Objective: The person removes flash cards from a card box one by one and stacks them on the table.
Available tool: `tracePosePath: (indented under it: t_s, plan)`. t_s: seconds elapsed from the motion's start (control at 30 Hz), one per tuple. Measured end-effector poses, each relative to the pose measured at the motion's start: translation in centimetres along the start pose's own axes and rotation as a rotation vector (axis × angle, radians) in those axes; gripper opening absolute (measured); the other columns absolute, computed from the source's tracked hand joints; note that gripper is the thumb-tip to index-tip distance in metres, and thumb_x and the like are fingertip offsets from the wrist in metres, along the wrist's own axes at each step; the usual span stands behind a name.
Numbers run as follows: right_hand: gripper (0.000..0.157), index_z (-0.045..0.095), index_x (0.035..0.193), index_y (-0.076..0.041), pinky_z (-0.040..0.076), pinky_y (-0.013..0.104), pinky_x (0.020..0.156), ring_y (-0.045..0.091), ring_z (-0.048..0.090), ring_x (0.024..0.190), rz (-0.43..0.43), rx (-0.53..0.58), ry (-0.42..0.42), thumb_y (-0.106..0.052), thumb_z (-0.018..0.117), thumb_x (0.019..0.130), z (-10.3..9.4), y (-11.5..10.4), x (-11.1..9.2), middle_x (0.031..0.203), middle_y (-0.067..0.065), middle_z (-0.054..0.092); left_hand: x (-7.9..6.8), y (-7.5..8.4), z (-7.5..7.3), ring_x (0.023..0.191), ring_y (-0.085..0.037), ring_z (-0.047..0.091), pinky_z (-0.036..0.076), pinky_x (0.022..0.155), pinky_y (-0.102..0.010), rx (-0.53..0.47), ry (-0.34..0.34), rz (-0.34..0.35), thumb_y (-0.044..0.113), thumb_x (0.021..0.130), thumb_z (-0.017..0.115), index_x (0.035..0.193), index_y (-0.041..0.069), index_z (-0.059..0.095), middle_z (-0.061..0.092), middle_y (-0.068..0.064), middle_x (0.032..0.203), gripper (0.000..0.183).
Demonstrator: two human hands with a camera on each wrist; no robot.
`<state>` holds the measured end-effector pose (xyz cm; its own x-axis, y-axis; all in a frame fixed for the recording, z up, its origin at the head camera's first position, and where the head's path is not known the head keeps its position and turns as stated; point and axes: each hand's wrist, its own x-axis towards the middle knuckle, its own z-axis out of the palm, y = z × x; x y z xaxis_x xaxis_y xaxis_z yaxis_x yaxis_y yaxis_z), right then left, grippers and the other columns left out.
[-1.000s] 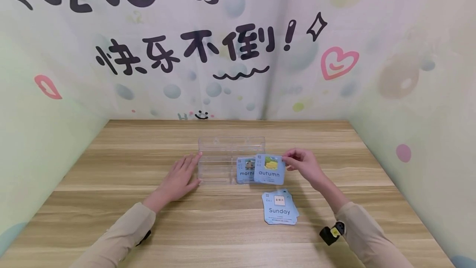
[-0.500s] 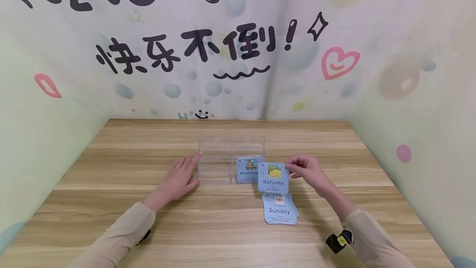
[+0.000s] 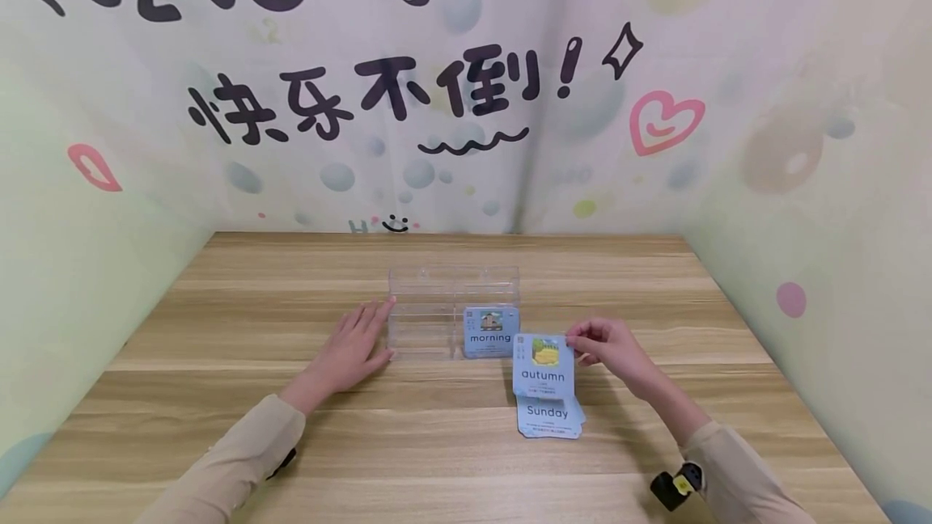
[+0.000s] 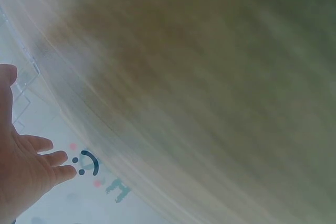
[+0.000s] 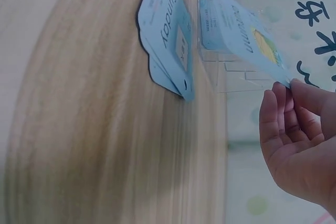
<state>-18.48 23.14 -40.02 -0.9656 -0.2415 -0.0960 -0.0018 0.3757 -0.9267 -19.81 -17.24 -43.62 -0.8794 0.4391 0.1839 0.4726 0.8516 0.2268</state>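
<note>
My right hand (image 3: 615,352) pinches a blue "autumn" card (image 3: 543,370) by its upper right corner. In the right wrist view that card (image 5: 247,32) is tilted and held off the table, between thumb and fingers. Below it lies a small pile of blue cards, with a "Sunday" card (image 3: 548,419) on top, partly covered in the head view. A clear plastic rack (image 3: 422,330) stands mid-table, and a "morning" card (image 3: 491,334) sits in its lower right compartment. My left hand (image 3: 349,350) touches the rack's left side with straight fingers; the left wrist view shows the hand (image 4: 31,166) spread.
The wood-grain table (image 3: 291,459) reaches back to a printed cloth wall (image 3: 466,184). Cloth walls also rise at both sides. A black device (image 3: 675,488) is strapped at the right wrist.
My right hand has drawn the "autumn" card toward me and slightly right, away from the rack, over the "Sunday" card. The "morning" card is now uncovered. My left hand stays put.
</note>
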Motion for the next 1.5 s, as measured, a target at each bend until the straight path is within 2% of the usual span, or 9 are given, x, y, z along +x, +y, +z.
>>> tracePosePath:
  t_s: [0.33,0.73,1.17,1.5]
  plan:
    - [0.026,0.059,0.099,0.009,0.051,0.026,0.064,0.013,0.056,0.075,0.061,0.039,-0.061,-0.014,0.061,0.087,-0.1,0.9,-0.5,0.086,0.007,0.064,0.0,0.0,0.0,0.129,-0.045,0.03,0.024,0.103,-0.061,0.006,-0.001,0.007,0.033,0.09,0.055,0.147,0.011,0.01,0.032,-0.027,0.141,0.076]
    - [0.028,0.054,0.101,0.01,0.051,0.026,0.064,0.012,0.057,0.071,0.122,0.109,-0.146,-0.015,0.059,0.088,0.0,2.4,-1.1,0.083,0.003,0.063,0.1,-0.1,-0.1,0.128,-0.046,0.029,0.024,0.102,-0.061,-0.001,-0.003,0.008,0.033,0.09,0.055,0.147,0.011,0.01,0.031,-0.027,0.142,0.077]
    - [0.023,0.056,0.1,0.004,0.051,0.024,0.065,0.012,0.056,0.074,0.215,0.136,-0.184,-0.016,0.057,0.089,-0.3,3.2,-1.5,0.082,0.001,0.06,0.0,-0.1,0.1,0.128,-0.045,0.03,0.024,0.102,-0.061,0.001,0.003,0.01,0.033,0.089,0.056,0.147,0.012,0.01,0.032,-0.027,0.141,0.077]
    - [0.02,0.057,0.099,0.005,0.052,0.022,0.064,0.01,0.057,0.072,0.23,0.162,-0.187,-0.012,0.056,0.089,0.0,3.4,-1.5,0.081,0.0,0.061,0.0,0.0,-0.1,0.129,-0.046,0.03,0.024,0.102,-0.061,0.0,0.0,0.013,0.033,0.089,0.056,0.147,0.011,0.01,0.032,-0.026,0.141,0.077]
